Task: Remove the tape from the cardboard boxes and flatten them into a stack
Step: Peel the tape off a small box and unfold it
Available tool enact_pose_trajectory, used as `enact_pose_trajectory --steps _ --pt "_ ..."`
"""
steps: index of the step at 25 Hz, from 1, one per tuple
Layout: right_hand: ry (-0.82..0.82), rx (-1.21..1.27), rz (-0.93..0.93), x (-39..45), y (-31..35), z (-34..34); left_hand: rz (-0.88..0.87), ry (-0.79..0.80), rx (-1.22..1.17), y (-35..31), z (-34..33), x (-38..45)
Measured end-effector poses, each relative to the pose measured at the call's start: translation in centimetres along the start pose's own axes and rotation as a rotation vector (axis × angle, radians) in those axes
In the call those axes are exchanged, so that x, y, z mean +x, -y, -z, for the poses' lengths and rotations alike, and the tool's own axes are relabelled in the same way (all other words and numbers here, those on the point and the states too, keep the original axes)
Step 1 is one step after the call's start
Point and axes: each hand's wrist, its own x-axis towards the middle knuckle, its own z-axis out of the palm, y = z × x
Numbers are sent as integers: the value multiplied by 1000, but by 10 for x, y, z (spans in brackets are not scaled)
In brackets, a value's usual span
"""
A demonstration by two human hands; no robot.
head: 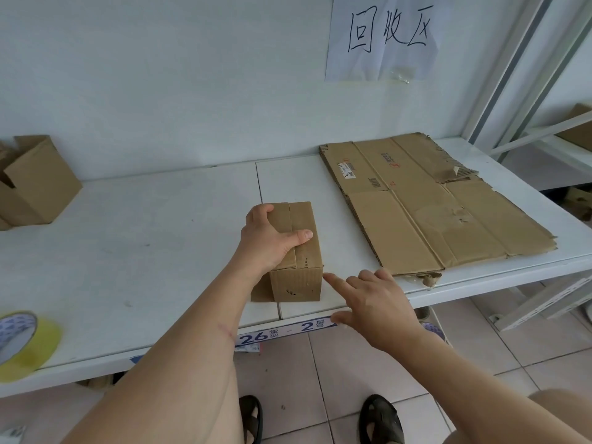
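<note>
1. One view only, from the head camera: our left hand (272,238) grasps the small sealed box (296,251) from above, thumb curled over its top and the other fingers wrapped down the far left side.
2. Our right hand (374,302) holds nothing; its index finger is stretched out, the tip just beside the box's near right corner, the remaining fingers loosely bent.
3. The box stands on the white shelf (160,235), directly under the left palm. The flattened cardboard (432,200) lies well to the right of the right fingertips; another open box (35,184) sits far off to the left.
4. We judge the step to be starting on the tape: the box is steadied, the seam strip (290,232) along its top still on.
5. Next we need a fingernail under a tape end, then a steady peel while the left hand pins the box down.
</note>
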Motion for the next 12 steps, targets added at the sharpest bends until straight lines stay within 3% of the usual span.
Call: enact_pose_trajectory --steps 3,7,12 --pt "63 75 -2 0 7 5 -9 1 -3 -2 -1 0" --pt "234 265 -183 1 14 12 -13 -2 -7 -4 -2 -1" --pt "200 406 -309 9 16 11 -13 -9 -11 -4 -2 -4"
